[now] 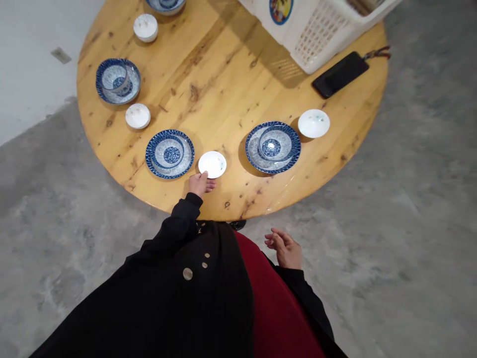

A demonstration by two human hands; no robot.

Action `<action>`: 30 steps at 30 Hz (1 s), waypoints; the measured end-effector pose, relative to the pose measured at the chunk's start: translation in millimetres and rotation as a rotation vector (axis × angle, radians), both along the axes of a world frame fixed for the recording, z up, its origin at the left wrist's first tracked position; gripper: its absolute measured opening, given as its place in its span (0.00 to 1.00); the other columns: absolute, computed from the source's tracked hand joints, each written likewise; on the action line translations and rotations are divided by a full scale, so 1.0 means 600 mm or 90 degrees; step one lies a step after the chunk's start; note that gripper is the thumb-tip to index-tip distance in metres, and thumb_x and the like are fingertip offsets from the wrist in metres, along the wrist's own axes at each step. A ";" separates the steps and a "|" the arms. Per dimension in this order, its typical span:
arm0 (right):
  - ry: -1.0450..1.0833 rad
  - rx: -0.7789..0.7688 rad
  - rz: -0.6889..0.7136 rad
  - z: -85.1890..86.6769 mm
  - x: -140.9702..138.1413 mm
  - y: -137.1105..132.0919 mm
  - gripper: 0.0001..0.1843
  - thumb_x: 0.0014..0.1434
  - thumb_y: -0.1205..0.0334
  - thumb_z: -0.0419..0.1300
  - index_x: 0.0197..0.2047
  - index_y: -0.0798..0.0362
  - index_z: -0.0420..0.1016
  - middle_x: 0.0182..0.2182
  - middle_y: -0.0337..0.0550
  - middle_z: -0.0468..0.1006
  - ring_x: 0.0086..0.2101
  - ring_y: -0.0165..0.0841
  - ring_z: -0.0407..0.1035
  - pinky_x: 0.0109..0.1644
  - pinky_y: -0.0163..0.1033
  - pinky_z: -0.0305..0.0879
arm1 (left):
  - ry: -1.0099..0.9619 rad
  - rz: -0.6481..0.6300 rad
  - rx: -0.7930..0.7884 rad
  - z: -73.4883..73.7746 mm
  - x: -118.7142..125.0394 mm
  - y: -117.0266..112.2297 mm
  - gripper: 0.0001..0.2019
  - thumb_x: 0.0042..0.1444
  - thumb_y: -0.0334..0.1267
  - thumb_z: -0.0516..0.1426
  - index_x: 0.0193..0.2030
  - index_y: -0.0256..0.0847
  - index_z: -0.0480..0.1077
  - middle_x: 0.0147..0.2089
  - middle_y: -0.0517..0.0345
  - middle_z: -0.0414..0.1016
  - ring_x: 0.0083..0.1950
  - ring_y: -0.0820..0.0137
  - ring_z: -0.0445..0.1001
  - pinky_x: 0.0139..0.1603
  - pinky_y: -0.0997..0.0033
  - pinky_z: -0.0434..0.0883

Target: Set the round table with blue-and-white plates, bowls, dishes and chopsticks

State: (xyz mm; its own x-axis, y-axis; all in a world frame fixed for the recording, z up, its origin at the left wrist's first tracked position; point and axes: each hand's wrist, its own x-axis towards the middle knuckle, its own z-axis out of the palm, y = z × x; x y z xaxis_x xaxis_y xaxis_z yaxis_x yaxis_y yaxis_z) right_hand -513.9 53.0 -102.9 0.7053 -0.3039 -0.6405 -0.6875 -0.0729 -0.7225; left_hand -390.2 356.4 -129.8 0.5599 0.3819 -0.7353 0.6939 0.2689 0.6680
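Note:
A small white dish (213,163) with a faint printed mark is near the table's front edge. My left hand (199,184) has its thumb over the near rim of that dish, with the fingers below and beside it. Left of the dish is a blue-patterned plate (149,160) with a matching bowl (172,152) on it. To its right is another blue-patterned plate (273,167), also with a bowl (278,143) on it. My right hand (286,250) hovers off the table in front of my body, holding nothing, its fingers loosely bent and apart.
On the round wooden table (216,107) a white plastic basket (316,35) stands at the back right, beside a black phone (341,74) with a strap. A white dish (313,123) sits right, while two white bowls (137,116) and another blue-patterned plate (134,94) are left.

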 end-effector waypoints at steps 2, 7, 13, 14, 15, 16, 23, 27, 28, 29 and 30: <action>0.000 0.007 -0.003 -0.001 -0.001 0.000 0.27 0.42 0.43 0.69 0.38 0.56 0.76 0.24 0.43 0.80 0.23 0.32 0.73 0.28 0.38 0.71 | -0.007 0.003 0.007 0.002 0.001 0.000 0.15 0.62 0.46 0.56 0.33 0.35 0.69 0.26 0.51 0.78 0.22 0.73 0.75 0.22 0.78 0.67; -0.002 0.014 -0.016 -0.005 -0.003 -0.002 0.26 0.42 0.43 0.68 0.37 0.56 0.76 0.24 0.43 0.80 0.22 0.31 0.72 0.27 0.37 0.70 | -0.014 0.007 0.023 0.012 0.000 0.002 0.19 0.61 0.52 0.56 0.31 0.35 0.70 0.27 0.48 0.78 0.24 0.71 0.75 0.23 0.76 0.68; -0.042 0.041 -0.058 -0.010 0.000 -0.021 0.27 0.41 0.42 0.68 0.36 0.55 0.75 0.22 0.43 0.79 0.21 0.32 0.71 0.25 0.37 0.68 | -0.016 -0.042 0.044 0.029 -0.032 -0.017 0.21 0.58 0.55 0.58 0.31 0.34 0.70 0.25 0.51 0.76 0.22 0.73 0.74 0.22 0.77 0.67; -0.049 0.044 -0.071 -0.010 0.000 -0.029 0.27 0.41 0.41 0.68 0.35 0.55 0.75 0.22 0.43 0.79 0.20 0.32 0.71 0.25 0.37 0.68 | -0.022 -0.058 0.042 0.032 -0.037 -0.029 0.21 0.57 0.55 0.59 0.31 0.35 0.70 0.25 0.51 0.76 0.22 0.73 0.74 0.22 0.78 0.67; -0.056 0.046 -0.085 -0.010 0.000 -0.038 0.27 0.40 0.41 0.68 0.35 0.56 0.75 0.22 0.43 0.79 0.20 0.32 0.71 0.24 0.36 0.67 | -0.030 -0.078 0.035 0.035 -0.042 -0.044 0.21 0.56 0.55 0.59 0.31 0.35 0.70 0.25 0.52 0.76 0.22 0.74 0.74 0.23 0.78 0.67; -0.063 0.047 -0.099 -0.009 -0.001 -0.049 0.28 0.40 0.41 0.68 0.36 0.56 0.75 0.22 0.43 0.79 0.20 0.32 0.71 0.24 0.36 0.67 | -0.038 -0.101 0.026 0.039 -0.046 -0.062 0.21 0.55 0.55 0.60 0.31 0.35 0.70 0.25 0.52 0.76 0.22 0.74 0.74 0.23 0.78 0.67; -0.079 0.037 -0.185 -0.001 -0.034 -0.163 0.29 0.39 0.41 0.68 0.37 0.57 0.76 0.23 0.43 0.80 0.21 0.32 0.72 0.26 0.37 0.69 | -0.099 -0.304 -0.043 0.065 -0.033 -0.252 0.12 0.54 0.44 0.60 0.31 0.35 0.70 0.25 0.57 0.75 0.23 0.77 0.74 0.25 0.80 0.67; -0.094 0.033 -0.261 0.000 -0.084 -0.244 0.30 0.37 0.42 0.70 0.37 0.57 0.77 0.23 0.43 0.81 0.23 0.34 0.74 0.29 0.39 0.73 | -0.119 -0.426 -0.046 0.070 -0.024 -0.363 0.07 0.57 0.37 0.55 0.32 0.36 0.69 0.26 0.60 0.75 0.24 0.79 0.73 0.26 0.81 0.65; -0.092 0.030 -0.279 -0.001 -0.098 -0.263 0.30 0.37 0.42 0.70 0.38 0.57 0.77 0.24 0.44 0.81 0.24 0.35 0.75 0.30 0.40 0.74 | -0.121 -0.449 -0.047 0.070 -0.024 -0.389 0.06 0.57 0.36 0.55 0.32 0.36 0.69 0.26 0.60 0.75 0.24 0.79 0.73 0.26 0.81 0.65; -0.091 0.026 -0.296 -0.004 -0.111 -0.281 0.31 0.37 0.41 0.70 0.38 0.57 0.77 0.24 0.44 0.82 0.25 0.36 0.76 0.31 0.40 0.75 | -0.124 -0.469 -0.048 0.071 -0.025 -0.414 0.06 0.57 0.35 0.54 0.32 0.37 0.69 0.26 0.60 0.74 0.23 0.79 0.73 0.26 0.81 0.65; -0.089 0.023 -0.306 -0.007 -0.122 -0.298 0.32 0.37 0.41 0.70 0.39 0.57 0.77 0.25 0.45 0.82 0.25 0.37 0.77 0.32 0.41 0.75 | -0.127 -0.485 -0.047 0.071 -0.026 -0.437 0.05 0.56 0.35 0.54 0.31 0.37 0.69 0.25 0.61 0.74 0.23 0.78 0.73 0.26 0.80 0.65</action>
State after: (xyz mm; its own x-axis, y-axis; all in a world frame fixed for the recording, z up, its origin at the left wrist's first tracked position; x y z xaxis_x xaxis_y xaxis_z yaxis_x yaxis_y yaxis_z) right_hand -587.2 -125.5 -107.3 0.5710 -0.5949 -0.5658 -0.5338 0.2546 -0.8064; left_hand -406.1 94.3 -87.3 0.7719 -0.2057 -0.6016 0.5736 -0.1827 0.7985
